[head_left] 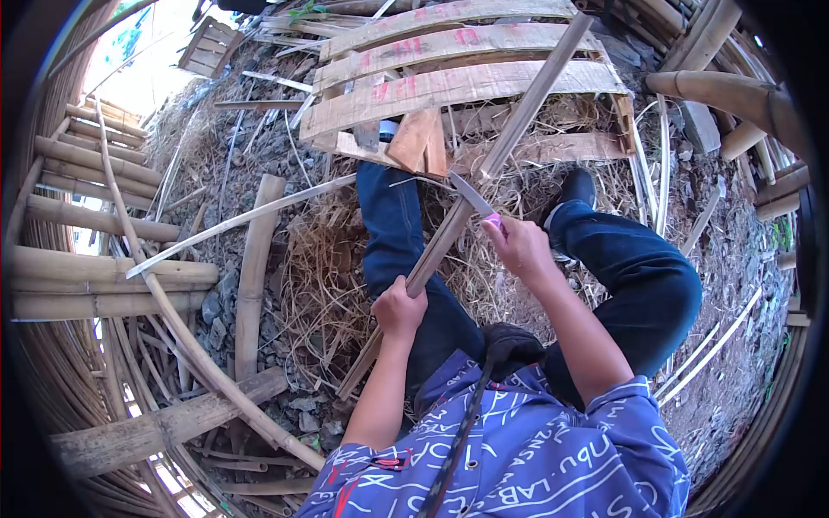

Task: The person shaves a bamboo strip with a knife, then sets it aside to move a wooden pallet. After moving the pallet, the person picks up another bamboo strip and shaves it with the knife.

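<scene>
A long brown strip of wood or bamboo point(537, 97) runs diagonally from the pallet down past my left thigh. My left hand point(400, 308) is wrapped round its lower part. In my right hand point(518, 244) is a knife point(471, 195) with a pink handle, its blade lying across the strip around the strip's middle, where the wood looks paler. The strip's upper part lies over the slatted wooden pallet point(466, 79). Small orange-brown wood blocks point(418, 142) rest at the pallet's near edge, beside my left lower leg.
Dry straw and shavings point(324, 259) cover the ground between and beside my legs. Bamboo poles point(104, 276) stack at the left, with a thick pole point(257, 276) nearer me. More thick bamboo point(734, 91) juts in at upper right. A small crate point(210, 47) lies at upper left.
</scene>
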Tool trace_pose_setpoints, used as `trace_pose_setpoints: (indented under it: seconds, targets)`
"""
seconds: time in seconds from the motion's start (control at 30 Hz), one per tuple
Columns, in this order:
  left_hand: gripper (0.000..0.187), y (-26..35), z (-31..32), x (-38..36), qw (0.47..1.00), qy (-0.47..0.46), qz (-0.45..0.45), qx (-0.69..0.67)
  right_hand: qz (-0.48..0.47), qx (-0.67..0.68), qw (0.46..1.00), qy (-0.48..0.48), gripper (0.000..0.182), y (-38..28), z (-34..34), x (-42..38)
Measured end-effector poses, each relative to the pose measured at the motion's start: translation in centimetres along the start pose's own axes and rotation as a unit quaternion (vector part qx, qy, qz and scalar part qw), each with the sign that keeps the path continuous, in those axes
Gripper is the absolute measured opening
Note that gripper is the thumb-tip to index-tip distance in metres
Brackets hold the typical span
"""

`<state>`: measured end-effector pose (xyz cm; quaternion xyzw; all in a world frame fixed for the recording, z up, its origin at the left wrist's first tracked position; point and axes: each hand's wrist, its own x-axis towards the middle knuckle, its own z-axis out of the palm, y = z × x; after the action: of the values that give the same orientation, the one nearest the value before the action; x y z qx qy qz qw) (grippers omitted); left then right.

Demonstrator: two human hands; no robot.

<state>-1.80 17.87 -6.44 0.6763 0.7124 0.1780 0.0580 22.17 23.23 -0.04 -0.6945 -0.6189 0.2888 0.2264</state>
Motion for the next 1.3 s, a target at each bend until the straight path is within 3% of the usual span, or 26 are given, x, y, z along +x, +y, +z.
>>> trace_pose_setpoints:
  seconds: [0.1, 0.27, 0.33, 0.43, 0.53, 0.77, 0.83, 0.93, 0.97, 1.03, 1.1, 1.17, 1.3]
  targets:
    - [0.023, 0.2, 0.4, -0.1, 1.0, -0.001, 0.001, -0.009, 0.032, 0.069, 0.997, -0.004, 0.05, -1.3, 2.1, -1.1]
    - [0.024, -0.2, 0.2, -0.3, 1.0, -0.001, -0.012, 0.006, -0.039, 0.071, 0.996, -0.03, 0.051, -2.3, 6.5, -3.3]
    - [0.025, -0.2, 0.3, -0.3, 1.0, 0.006, 0.001, 0.01, -0.006, 0.03, 0.999, -0.027, 0.05, -1.7, 5.2, -2.6]
    - [0.025, -0.2, 0.2, -0.3, 1.0, 0.011, 0.009, -0.009, 0.006, -0.024, 0.998, 0.052, 0.05, 0.4, 1.7, 0.1]
    - [0.022, 0.5, -0.1, 0.0, 1.0, -0.015, -0.012, -0.019, -0.08, -0.1, 0.989, 0.066, 0.048, 1.4, -0.2, 0.8]
    - [0.024, 0.0, -0.1, -0.1, 1.0, -0.002, -0.003, -0.007, -0.112, -0.124, 0.981, 0.099, 0.045, 2.6, -0.8, 1.6]
    - [0.022, -0.6, -0.2, -0.3, 1.0, -0.006, 0.006, -0.023, 0.045, -0.015, 0.954, 0.295, 0.045, 5.2, -3.2, 3.5]
    - [0.02, -0.9, -0.2, 0.0, 0.999, -0.013, 0.004, -0.038, 0.025, 0.024, 0.942, 0.334, 0.037, 5.5, -7.2, 4.1]
    - [0.02, -1.0, 0.0, 0.1, 0.999, -0.014, -0.006, -0.036, 0.051, 0.085, 0.952, 0.289, 0.032, 4.3, -7.2, 3.9]
    - [0.017, -0.3, -0.3, 0.2, 0.999, -0.019, -0.014, -0.048, -0.056, 0.051, 0.966, 0.249, 0.031, 2.6, -5.4, 3.6]
    - [0.017, -0.3, -0.7, 0.1, 0.998, -0.034, 0.006, -0.052, -0.057, 0.035, 0.99, 0.127, 0.034, 0.4, -4.4, 3.4]
    - [0.017, -0.7, -0.9, -0.3, 0.998, -0.036, 0.015, -0.044, -0.046, 0.016, 0.995, 0.09, 0.047, -0.3, -3.3, 4.4]
    - [0.022, -1.3, -0.8, -0.8, 0.999, -0.031, 0.031, -0.008, 0.008, -0.065, 0.993, 0.102, 0.055, 0.1, -5.0, 6.1]
